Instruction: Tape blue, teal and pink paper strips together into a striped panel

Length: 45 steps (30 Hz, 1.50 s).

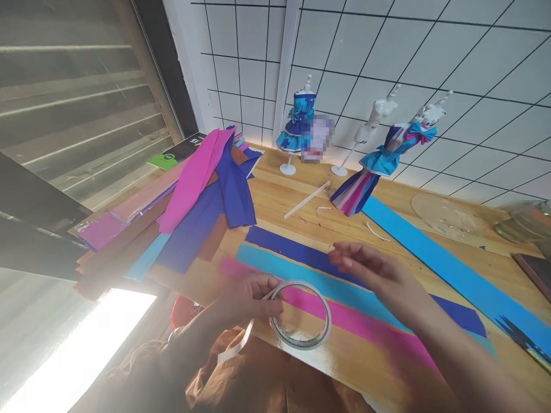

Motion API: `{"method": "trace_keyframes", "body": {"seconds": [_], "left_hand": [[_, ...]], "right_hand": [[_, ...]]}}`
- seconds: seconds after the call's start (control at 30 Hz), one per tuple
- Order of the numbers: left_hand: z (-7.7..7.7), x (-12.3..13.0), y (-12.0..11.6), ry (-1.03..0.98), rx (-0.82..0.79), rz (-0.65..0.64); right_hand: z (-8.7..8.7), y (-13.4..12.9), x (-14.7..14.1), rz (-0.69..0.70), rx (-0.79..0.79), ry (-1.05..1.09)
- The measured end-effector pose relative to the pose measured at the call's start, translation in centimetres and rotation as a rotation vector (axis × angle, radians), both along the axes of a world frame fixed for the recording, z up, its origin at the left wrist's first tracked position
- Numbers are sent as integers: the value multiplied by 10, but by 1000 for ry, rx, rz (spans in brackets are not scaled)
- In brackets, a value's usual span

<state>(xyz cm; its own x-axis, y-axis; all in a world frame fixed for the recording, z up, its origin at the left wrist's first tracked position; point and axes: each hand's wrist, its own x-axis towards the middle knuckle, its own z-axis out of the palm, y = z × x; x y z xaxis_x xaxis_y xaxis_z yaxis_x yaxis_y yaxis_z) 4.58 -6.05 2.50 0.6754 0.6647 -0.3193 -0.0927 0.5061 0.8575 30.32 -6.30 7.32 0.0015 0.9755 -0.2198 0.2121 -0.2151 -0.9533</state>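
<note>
My left hand [258, 298] pinches a roll of tape [326, 321] at its left rim, over the table's front edge. A white strip [241, 343] hangs down below that hand. To the right, my right hand [365, 264] is raised over the paper strips, fingers apart and holding nothing. Beneath the hands, a dark blue strip [288, 245], a light blue strip [275, 268] and a pink strip [357, 322] lie side by side on the wooden table. The pink one shows through the tape ring.
Colored crepe paper [196, 183] is heaped at the left. At the back stand a blue dressed mannequin [303, 115], a bare mannequin [379, 112] and a striped-skirt one [379, 163]. A long blue strip [434, 258], dark scissors [520, 338] and a glass jar [523, 221] lie right.
</note>
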Motion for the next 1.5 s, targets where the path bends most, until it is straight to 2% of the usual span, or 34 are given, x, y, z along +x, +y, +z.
{"method": "trace_keyframes", "body": {"seconds": [0.13, 0.27, 0.4, 0.5, 0.6, 0.87, 1.03, 1.13, 1.3, 1.5], "left_hand": [[-3, 2, -6, 0, -2, 24], [5, 9, -15, 32, -16, 11], [13, 16, -19, 21, -55, -64], [9, 17, -18, 14, -87, -80], [3, 15, -15, 73, -141, -28], [3, 12, -8, 28, -340, -31], [0, 14, -10, 28, -357, -32], [-2, 16, -12, 40, -315, -79], [0, 21, -16, -63, -114, -167], [13, 33, -25, 83, 156, -82]], "right_hand": [[-9, -49, -22, 82, -92, 110], [-15, -71, -31, 106, -179, 205], [-22, -79, -21, 11, -178, 332], [-28, -84, -10, -147, -206, 476], [-30, -87, -2, -277, -234, 551], [-28, -85, 5, -413, -247, 565], [-27, -86, 11, -510, -220, 575], [-24, -88, 13, -508, -213, 595], [-21, -95, 13, -382, -201, 562], [-11, -104, 2, -270, -193, 462]]}}
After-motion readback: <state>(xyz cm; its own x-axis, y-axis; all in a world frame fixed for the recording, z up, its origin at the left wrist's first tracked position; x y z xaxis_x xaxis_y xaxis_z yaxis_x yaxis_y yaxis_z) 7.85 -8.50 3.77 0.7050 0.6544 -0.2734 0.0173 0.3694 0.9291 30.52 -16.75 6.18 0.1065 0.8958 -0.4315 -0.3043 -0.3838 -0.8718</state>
